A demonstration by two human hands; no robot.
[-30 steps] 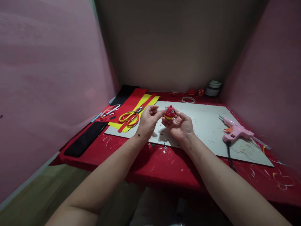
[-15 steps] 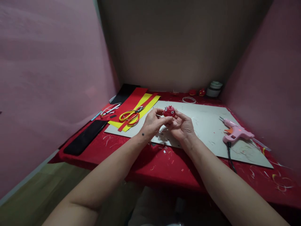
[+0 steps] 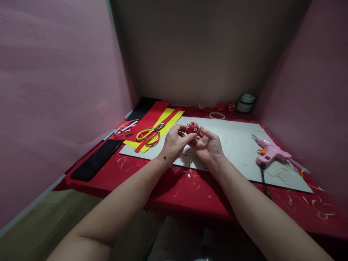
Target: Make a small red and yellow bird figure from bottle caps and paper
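Observation:
Both my hands hold a small round red figure (image 3: 193,128) with a drawn face, above the grey work board (image 3: 239,141). My left hand (image 3: 174,143) pinches its left side with thumb and fingertips. My right hand (image 3: 209,145) cups it from the right and below. The figure's underside is hidden behind my fingers.
Yellow-handled scissors (image 3: 148,134) lie on red and yellow foam sheets (image 3: 160,117) at the left. A black phone (image 3: 96,164) rests near the left edge. A pink glue gun (image 3: 269,154) with its cord lies at the right. A white jar (image 3: 246,102), a ring (image 3: 216,115) and small red pieces stand at the back.
The figure has tilted and sunk a little between my fingers, so its yellow base no longer shows. My left fingers have closed in on it.

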